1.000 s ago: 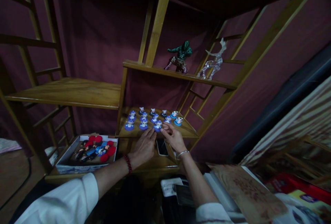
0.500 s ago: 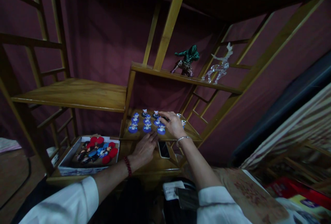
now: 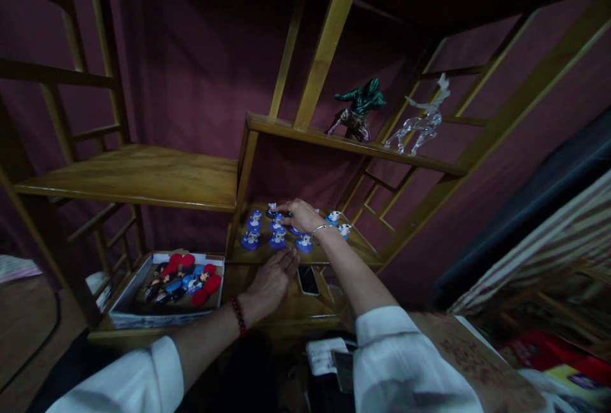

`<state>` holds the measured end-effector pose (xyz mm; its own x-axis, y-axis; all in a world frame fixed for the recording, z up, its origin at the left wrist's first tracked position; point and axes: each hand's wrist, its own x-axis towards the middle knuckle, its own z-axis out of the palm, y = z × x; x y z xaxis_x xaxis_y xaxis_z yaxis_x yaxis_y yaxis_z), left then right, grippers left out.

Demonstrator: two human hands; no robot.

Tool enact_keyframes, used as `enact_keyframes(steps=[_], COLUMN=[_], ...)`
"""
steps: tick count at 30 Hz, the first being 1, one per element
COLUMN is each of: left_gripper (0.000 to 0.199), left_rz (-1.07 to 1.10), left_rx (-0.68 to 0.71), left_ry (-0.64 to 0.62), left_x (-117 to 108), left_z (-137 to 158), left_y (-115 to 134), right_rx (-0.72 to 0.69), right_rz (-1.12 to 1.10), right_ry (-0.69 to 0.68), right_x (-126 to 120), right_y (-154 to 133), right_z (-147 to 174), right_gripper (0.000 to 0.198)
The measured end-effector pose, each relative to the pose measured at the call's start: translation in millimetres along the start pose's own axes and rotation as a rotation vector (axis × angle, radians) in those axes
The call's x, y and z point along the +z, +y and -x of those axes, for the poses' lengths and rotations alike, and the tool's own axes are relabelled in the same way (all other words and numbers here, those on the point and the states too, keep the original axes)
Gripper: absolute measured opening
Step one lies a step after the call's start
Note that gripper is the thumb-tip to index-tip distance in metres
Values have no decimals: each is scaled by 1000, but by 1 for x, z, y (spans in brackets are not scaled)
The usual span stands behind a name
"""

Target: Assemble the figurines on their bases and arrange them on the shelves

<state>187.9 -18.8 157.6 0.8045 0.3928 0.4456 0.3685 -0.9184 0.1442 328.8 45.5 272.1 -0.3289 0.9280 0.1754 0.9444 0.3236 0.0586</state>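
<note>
Left of the lower shelf sat a box; the right hand hung near the back edge, and the left hand, fingers together, lay at the front edge (whether either pinched anything, I could not tell); three purple figurines lined the front edge; a dark-based figurine stood near the back left corner, beside the right hand.

Tight quarters in that bay: the upper shelf roofed it, a wooden post walled the left, lattice the right! Purple figurines crowded the floor beneath the right hand. Only the open front let an arm through, and the left hand partly blocked that!
</note>
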Motion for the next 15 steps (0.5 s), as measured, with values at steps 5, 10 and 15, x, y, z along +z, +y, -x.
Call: enact_keyframes(steps=[5, 10, 15], left_gripper=[56, 56, 53], left_rz=[-4, 11, 8], left_rx=[-8, -9, -1], left_ry=[-15, 6, 36], left_x=[-3, -2, 8], left_z=[-2, -3, -3], left_y=[2, 2, -3], right_rx=[19, 54, 88], right_rz=[5, -42, -37], right_ry=[-90, -131, -142], right_x=[3, 6, 8], right_y=[-2, -4, -7], right_z=[-8, -11, -12], right_gripper=[43, 45, 44])
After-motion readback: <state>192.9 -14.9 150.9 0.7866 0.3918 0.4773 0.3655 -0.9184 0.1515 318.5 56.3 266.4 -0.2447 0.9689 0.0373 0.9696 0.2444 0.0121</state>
